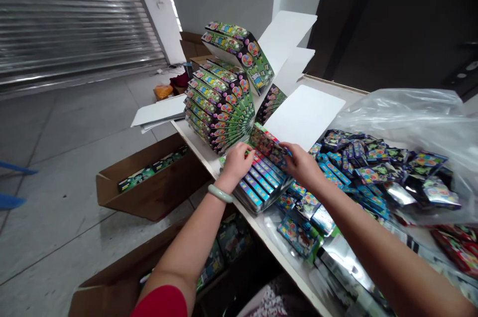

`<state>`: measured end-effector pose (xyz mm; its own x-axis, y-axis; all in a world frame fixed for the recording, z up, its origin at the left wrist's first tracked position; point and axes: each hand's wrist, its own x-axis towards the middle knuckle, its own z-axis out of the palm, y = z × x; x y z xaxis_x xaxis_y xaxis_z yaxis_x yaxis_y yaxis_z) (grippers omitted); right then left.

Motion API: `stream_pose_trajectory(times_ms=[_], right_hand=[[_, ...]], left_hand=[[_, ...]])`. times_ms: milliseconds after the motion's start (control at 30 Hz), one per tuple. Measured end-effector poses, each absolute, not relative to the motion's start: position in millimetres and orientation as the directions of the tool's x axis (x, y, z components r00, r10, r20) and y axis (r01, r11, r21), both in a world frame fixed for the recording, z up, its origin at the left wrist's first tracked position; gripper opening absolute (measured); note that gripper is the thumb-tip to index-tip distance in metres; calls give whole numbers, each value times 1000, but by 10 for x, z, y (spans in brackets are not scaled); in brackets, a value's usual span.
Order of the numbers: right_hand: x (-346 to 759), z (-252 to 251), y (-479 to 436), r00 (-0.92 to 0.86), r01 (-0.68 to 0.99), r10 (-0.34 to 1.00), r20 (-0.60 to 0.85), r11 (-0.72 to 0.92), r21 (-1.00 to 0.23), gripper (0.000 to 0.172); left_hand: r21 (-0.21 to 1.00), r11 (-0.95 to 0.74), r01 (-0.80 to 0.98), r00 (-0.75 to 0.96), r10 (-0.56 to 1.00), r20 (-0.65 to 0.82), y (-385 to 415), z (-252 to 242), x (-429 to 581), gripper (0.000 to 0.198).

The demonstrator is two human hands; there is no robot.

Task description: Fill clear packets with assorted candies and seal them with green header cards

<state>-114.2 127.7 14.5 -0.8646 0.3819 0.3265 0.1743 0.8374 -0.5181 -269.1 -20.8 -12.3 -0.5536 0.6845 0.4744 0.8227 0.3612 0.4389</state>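
Observation:
My left hand (237,161) is closed over the near end of a row of colourful card packs (261,177) lying in an open display box on the table edge. My right hand (300,162) pinches one pack (267,142) at the top of that row, fingers curled round it. A pale bangle (220,193) sits on my left wrist. Behind the hands a fanned stack of green display boxes (220,107) leans on the table.
Loose foil packs (358,167) spill from a clear plastic bag (411,112) to the right. White card sheets (304,112) lie behind. Open cardboard boxes (149,182) stand on the grey floor at left, below the table edge (269,242).

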Motion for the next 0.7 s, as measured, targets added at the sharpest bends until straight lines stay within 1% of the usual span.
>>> stream_pose_trajectory(times_ms=[67, 133, 233, 333, 400, 500, 600, 667, 700], right_hand=[[-1166, 58, 1207, -906, 180, 323, 273, 878, -443, 45], [-1197, -25, 1118, -928, 195, 288, 236, 916, -351, 42], [-1217, -76, 1000, -941, 231, 282, 189, 940, -249, 42], [-1155, -22, 945, -946, 264, 300, 124, 933, -243, 46], [-1061, 30, 933, -946, 270, 307, 106, 925, -268, 50], [-855, 66, 890, -952, 203, 267, 153, 919, -337, 54], [-575, 54, 760, -945, 135, 250, 208, 884, -448, 43], [-329, 55, 632, -946, 70, 234, 226, 825, -560, 34], [-186, 65, 570, -953, 20, 202, 225, 785, -619, 31]], left_hand=[[466, 392, 793, -601, 624, 499, -243, -121, -2736, 12], [474, 401, 784, -615, 603, 507, -261, -110, -2768, 16], [460, 369, 808, -574, 668, 473, -249, -101, -2796, 21], [434, 312, 845, -491, 776, 396, -191, -122, -2809, 26], [421, 276, 864, -432, 836, 338, -121, -146, -2816, 27], [407, 262, 875, -396, 871, 291, 14, -184, -2825, 29], [396, 284, 873, -411, 865, 288, 115, -202, -2838, 28], [397, 291, 870, -423, 856, 299, 134, -173, -2849, 24], [403, 291, 868, -429, 848, 311, 127, -141, -2847, 21]])
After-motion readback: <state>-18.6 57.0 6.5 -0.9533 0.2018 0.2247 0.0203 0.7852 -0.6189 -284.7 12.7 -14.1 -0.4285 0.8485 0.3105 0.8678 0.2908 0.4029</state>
